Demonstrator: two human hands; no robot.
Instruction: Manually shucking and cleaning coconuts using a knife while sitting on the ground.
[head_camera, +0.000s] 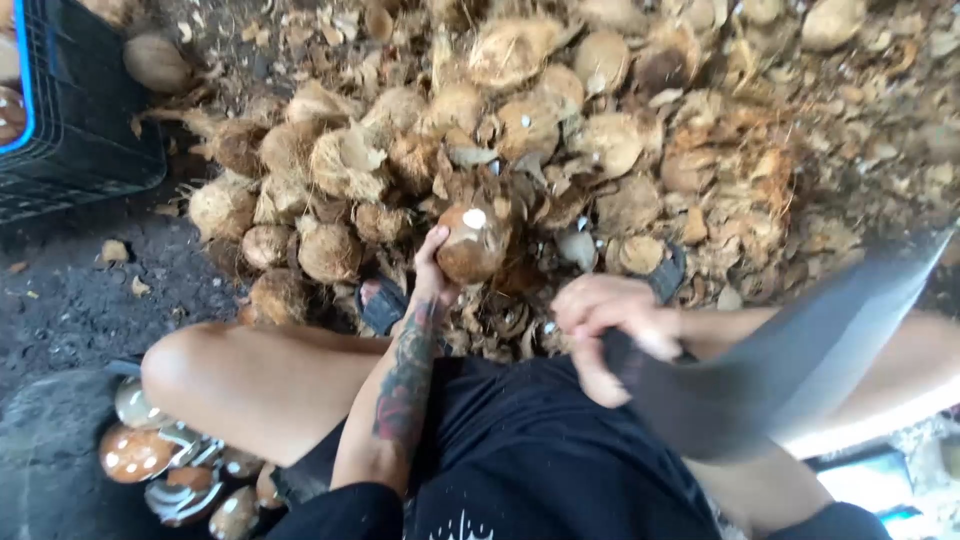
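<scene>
Coconut (472, 245) gripped by the left hand (432, 270) wants steadying low, fingers clear, while the right hand (600, 335) clenches the blurred machete (790, 360).

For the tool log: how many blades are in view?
1: a large dark blade, blurred, held in the right hand over the lap. The left hand holds a coconut. The husk pile may hide others.

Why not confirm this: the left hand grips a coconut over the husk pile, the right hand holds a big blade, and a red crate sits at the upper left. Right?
Wrong on one point: in the head view the crate is black with a blue rim, not red. The left hand does grip the coconut over the husk pile, and the right hand holds the big blade.
</scene>
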